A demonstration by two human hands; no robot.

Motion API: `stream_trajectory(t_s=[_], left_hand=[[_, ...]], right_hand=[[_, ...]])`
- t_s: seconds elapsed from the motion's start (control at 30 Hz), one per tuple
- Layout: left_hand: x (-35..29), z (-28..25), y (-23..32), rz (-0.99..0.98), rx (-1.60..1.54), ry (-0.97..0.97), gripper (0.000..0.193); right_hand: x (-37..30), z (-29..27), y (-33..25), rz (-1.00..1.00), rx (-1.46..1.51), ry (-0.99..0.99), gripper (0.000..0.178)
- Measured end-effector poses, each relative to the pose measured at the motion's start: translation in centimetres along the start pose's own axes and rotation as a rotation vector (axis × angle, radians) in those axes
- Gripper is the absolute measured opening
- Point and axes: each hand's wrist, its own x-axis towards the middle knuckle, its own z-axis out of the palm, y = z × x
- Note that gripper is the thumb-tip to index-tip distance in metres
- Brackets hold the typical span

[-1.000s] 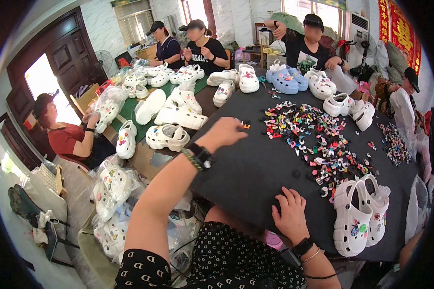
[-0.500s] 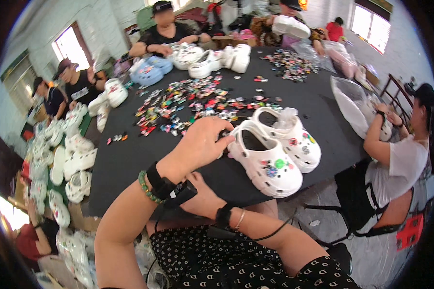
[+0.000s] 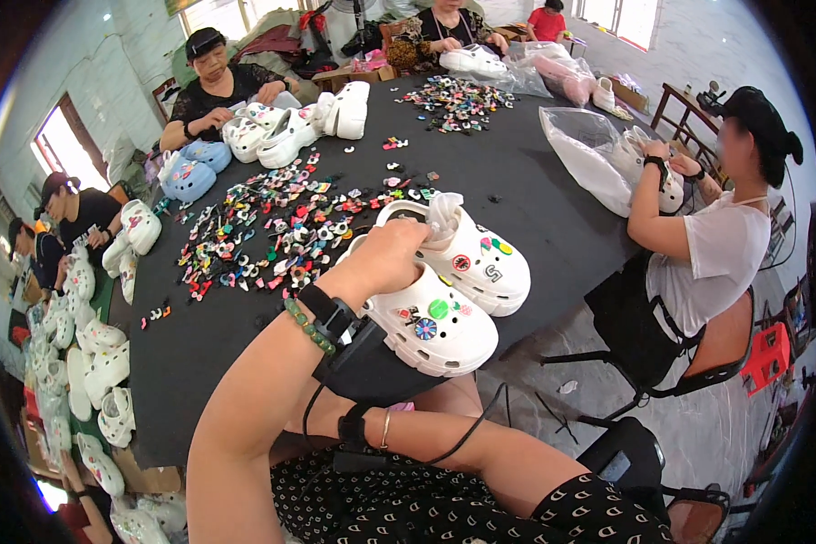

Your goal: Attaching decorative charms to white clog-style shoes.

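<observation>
A pair of white clogs stands at the near edge of the black table, toes toward me. The nearer clog [image 3: 444, 331] carries a round green charm and a blue flower-like one. Its mate [image 3: 490, 272] has colourful charms and clear plastic stuffed in its opening. My left hand [image 3: 385, 258] reaches over the heel of the nearer clog and grips it, fingertips out of sight inside. Below, my right hand [image 3: 313, 412] passes under my left forearm at the table edge; its fingers are hidden. Small loose charms [image 3: 272, 227] lie in a wide pile just beyond the clogs.
More white clogs [image 3: 286, 136] and a blue pair [image 3: 190, 172] stand at the far left. Another charm pile [image 3: 458, 104] lies farther back. Several people work around the table; one at right handles a clog beside a plastic bag [image 3: 589, 159]. Many clogs crowd the left side.
My left hand has gone from beside the nearer clog to its heel opening. My right hand has slid farther under the left forearm. The whole view has shifted.
</observation>
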Motion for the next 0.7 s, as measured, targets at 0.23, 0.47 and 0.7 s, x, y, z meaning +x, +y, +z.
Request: stream_trajectory(t_s=[0.23, 0.47, 0.7], left_hand=[[-1.6, -0.5, 1.1, 0.042, -0.029, 0.105, 0.031], [-9.3, -6.7, 3.9, -0.024, 0.197, 0.341, 0.028], [-22.0, -13.5, 1.3, -0.378, 0.311, 0.483, 0.029]], right_hand=[[-0.2, 0.5, -0.2, 0.068, 0.304, 0.033, 0.025], [-2.2, 2.2, 0.3, 0.407, 0.908, 0.080, 0.059], [0.5, 1.9, -0.1, -0.022, -0.139, 0.126, 0.039]])
